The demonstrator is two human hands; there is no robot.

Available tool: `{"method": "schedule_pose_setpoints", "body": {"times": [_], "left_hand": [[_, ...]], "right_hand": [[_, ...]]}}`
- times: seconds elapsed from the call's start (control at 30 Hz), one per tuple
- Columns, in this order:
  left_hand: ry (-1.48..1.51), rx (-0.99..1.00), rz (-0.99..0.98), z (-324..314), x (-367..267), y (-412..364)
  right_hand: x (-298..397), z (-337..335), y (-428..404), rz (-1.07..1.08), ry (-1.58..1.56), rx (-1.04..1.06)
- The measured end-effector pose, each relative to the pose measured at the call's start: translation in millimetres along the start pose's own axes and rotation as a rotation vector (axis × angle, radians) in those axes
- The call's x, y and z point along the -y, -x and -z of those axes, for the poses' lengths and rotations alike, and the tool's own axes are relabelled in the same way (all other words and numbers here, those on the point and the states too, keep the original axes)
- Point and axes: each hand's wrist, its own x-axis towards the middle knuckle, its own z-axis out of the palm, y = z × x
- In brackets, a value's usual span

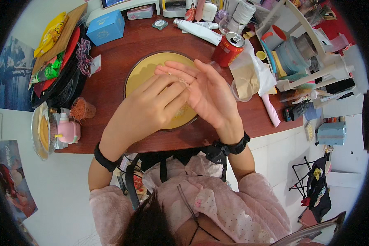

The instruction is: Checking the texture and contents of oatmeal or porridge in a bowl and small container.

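Note:
Both of my hands are over a yellow plate with a dark rim (138,71) on the reddish-brown wooden table. My right hand (212,92) is palm up with its fingers spread, and small pale crumbs or grains lie on its fingers. Bent over that palm, my left hand (155,100) has its fingertips at the crumbs; whether it pinches any is hidden. Small pale bits (182,111) lie on the plate below the hands. A red drink can (228,50) stands behind my right hand, beside a clear plastic cup (242,96) with brown paper over it.
At the left stand a cup of orange-brown shreds (83,108), a pink bottle (69,130) and a foil-rimmed container (43,132). A blue box (106,27) and a white tube (200,32) are at the back. A white rack (310,73) and a remote control (296,110) are at the right.

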Motion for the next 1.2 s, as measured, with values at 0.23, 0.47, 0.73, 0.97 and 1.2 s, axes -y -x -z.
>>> {"method": "schedule_pose_setpoints", "body": {"times": [0.23,0.47,0.73,0.97,1.2], "left_hand": [[0.006,-0.005,-0.014,0,3,1],[0.126,0.037,0.002,2,8,2],[0.238,0.072,0.039,6,10,-3],[0.334,0.101,0.044,4,14,-3],[0.465,0.239,0.118,5,18,-7]], "right_hand": [[-2,3,0,-0.029,0.045,0.023],[-4,3,-1,-0.069,0.073,0.004],[-6,6,-3,-0.037,0.112,-0.044],[-12,11,-6,-0.044,0.119,-0.091],[-12,4,-2,-0.056,0.115,-0.101]]}}
